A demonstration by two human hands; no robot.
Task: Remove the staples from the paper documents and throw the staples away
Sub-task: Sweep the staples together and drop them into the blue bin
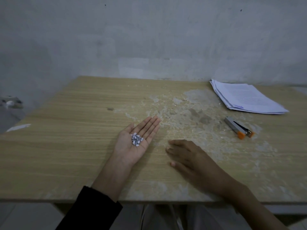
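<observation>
Now I am at the throwing-away part, I think. My left hand lies palm up on the desk, with the fingers straight and close together. It is not squeezing anything. A little heap of staples sits in the middle of the palm, and tiny torn bits of paper seem mixed in with them.

My right hand lies flat on the desk just beside the left one, palm down. The fingers are loose and a bit spread. It holds nothing.

Far off on the right, near the back edge of the desk, is the stack of papers. It looks tidy, and I cannot tell from here if any staples are left in it. Between the papers and my right hand lies a small grey and orange tool. It looks like a stapler, and nobody is touching it.

So pulling the staples out looks about done, and the heap in my palm needs to go in the trash. I cannot see a bin anywhere. For the next move I should curl my left fingers gently over the heap, or cup it with my right hand, so nothing spills. Staples are small and sharp, so I must not squeeze hard. Then I need to find a bin and tip them in.
</observation>
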